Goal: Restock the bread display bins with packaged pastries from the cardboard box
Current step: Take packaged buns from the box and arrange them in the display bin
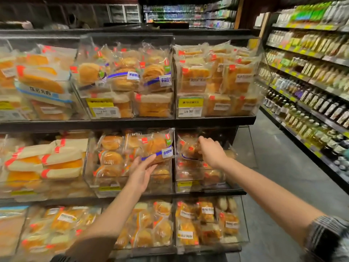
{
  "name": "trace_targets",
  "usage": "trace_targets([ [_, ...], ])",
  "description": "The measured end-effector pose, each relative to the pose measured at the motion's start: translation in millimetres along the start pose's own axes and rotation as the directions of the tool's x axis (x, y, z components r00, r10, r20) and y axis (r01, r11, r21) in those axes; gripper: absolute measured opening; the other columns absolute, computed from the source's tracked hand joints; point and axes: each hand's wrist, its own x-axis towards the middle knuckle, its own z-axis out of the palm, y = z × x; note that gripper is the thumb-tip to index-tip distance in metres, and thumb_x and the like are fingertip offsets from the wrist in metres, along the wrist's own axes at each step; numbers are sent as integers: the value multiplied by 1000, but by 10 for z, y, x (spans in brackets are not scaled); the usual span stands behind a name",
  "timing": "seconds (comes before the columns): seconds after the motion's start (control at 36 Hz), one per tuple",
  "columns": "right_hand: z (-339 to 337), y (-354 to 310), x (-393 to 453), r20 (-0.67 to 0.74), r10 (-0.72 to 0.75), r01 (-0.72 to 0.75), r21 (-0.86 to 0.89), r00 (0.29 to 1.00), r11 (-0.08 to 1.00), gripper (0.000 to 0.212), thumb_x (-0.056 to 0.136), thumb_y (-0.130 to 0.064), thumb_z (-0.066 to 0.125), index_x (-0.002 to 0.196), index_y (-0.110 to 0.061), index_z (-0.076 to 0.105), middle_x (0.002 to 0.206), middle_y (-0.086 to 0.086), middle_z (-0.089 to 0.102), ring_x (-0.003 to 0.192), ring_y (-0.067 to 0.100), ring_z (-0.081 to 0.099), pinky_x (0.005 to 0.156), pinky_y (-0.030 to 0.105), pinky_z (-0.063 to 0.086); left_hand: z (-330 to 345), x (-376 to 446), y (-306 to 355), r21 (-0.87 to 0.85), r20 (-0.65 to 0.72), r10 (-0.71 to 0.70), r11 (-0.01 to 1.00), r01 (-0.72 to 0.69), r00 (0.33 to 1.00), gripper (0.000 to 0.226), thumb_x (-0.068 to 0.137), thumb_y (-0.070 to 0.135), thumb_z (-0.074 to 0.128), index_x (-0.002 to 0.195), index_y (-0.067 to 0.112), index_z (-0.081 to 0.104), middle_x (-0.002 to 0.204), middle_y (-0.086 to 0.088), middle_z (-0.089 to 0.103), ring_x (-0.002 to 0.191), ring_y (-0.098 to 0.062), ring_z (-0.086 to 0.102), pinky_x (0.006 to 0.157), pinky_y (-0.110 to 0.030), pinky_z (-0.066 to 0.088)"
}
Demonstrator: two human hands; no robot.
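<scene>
Lighting and picture quality: warm, bright shelves under a dim ceiling.
You get glare on the clear bin fronts (128,103), soft blur on the left-hand packages (43,163), dark background top left, and wide-angle bending of the right aisle shelves (309,76) near the edges.

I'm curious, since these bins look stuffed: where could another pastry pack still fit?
The middle-row right bin has space above and behind the right hand, toward its right wall. The bin beside it, where the left hand holds a blue-banded pack, is heaped to the top. The top-row bins are crowded.
</scene>
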Motion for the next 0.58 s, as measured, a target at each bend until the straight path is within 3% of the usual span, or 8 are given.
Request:
trace_targets([
  [0.08,130,-6,127,73,-77,78,-15,994,997,35,89,-2,49,124,-6,45,120,15,57,113,32,51,91,41,40,17,41,-111,73,-61,7,997,-3,998,82,85,-6,61,151,6,14,121,-11,55,101,-17,55,108,-39,38],
  [0.17,286,12,235,96,-92,90,23,991,996,34,85,1,51,119,-5,51,121,14,53,111,32,53,91,39,43,1,71,-195,91,-77,1,996,6,997,77,85,-8,60,149,4,20,105,-8,59,93,-15,58,103,-38,40],
  [0.25,411,17,304,44,-28,22,136,999,991,29,95,-16,46,120,-6,55,123,16,49,113,35,49,90,39,41,-39,95,-247,109,-74,-22,994,30,997,72,85,-8,59,147,3,24,102,-8,62,97,-18,60,103,-39,41],
  [0.31,497,16,338,7,-34,33,106,999,994,30,97,-23,46,119,-8,59,124,16,52,117,35,48,98,43,41,-53,108,-264,115,-78,-17,993,26,997,71,86,-9,58,147,3,23,102,-9,62,99,-19,59,104,-39,40],
  [0.36,516,-5,334,18,-60,59,10,998,998,31,94,-18,53,124,-12,58,128,14,49,124,32,41,111,44,31,-43,94,-265,136,-74,-7,990,17,997,72,87,-7,58,148,3,21,103,-9,61,106,-21,57,105,-38,40],
  [0.42,478,-20,316,-49,-86,84,-54,995,995,41,89,-14,61,130,-15,53,131,11,45,126,30,36,114,42,23,-25,59,-266,183,-62,7,983,5,998,75,87,-4,59,150,3,20,112,-11,59,113,-23,54,106,-38,39],
  [0.47,467,-1,297,-140,-90,78,-90,986,993,50,85,-15,66,131,-16,49,129,8,45,123,27,38,110,40,26,-3,21,-262,225,-61,25,974,-11,998,77,87,-1,60,150,3,17,121,-12,55,118,-23,51,109,-37,37],
  [0.58,333,39,206,-294,-40,94,172,955,981,37,93,-20,58,129,-15,53,119,4,56,113,22,49,96,34,39,96,-15,-254,274,-22,55,960,-46,998,76,88,3,62,150,4,18,128,-11,53,120,-21,50,112,-36,33],
])
